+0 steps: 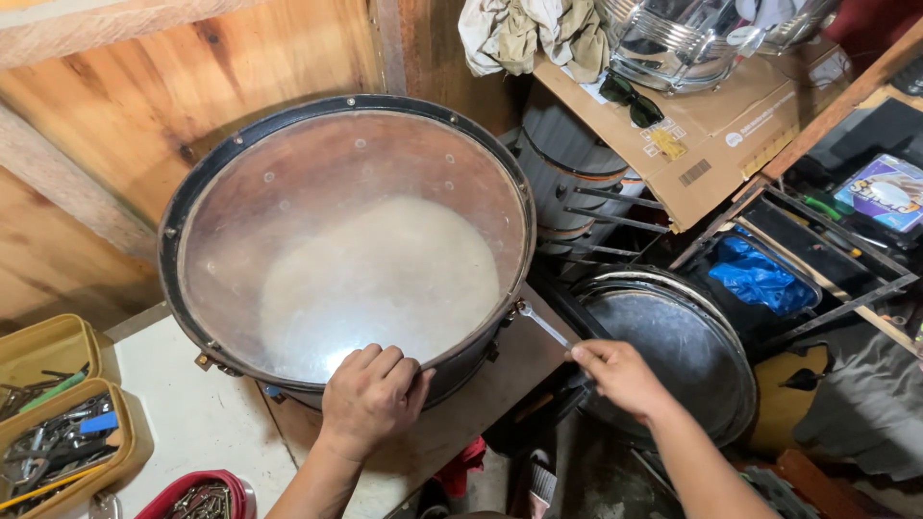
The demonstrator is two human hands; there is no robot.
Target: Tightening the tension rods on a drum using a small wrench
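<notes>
Large drum (346, 240) tilted on surface (202, 423), against wooden wall. Left hand (370, 399) clamped over near rim; right hand (620, 375) pinching thin metal key (540, 324) at side lug.

Risks: key slipping off lug; drum rolling if grip loosens.

Brown cardboard box (731, 125), white labels, upper right; purple-white packet (886, 192) far right.

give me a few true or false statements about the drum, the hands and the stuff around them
1. The left hand grips the near rim of the drum. True.
2. The right hand is empty. False: it holds a thin metal tool that reaches the drum's side.
3. The drum's head is see-through with a worn pale patch. True.
4. Sunglasses lie on the drum. False: they lie on cardboard at the upper right.
5. The yellow trays at left hold tools. True.
</notes>
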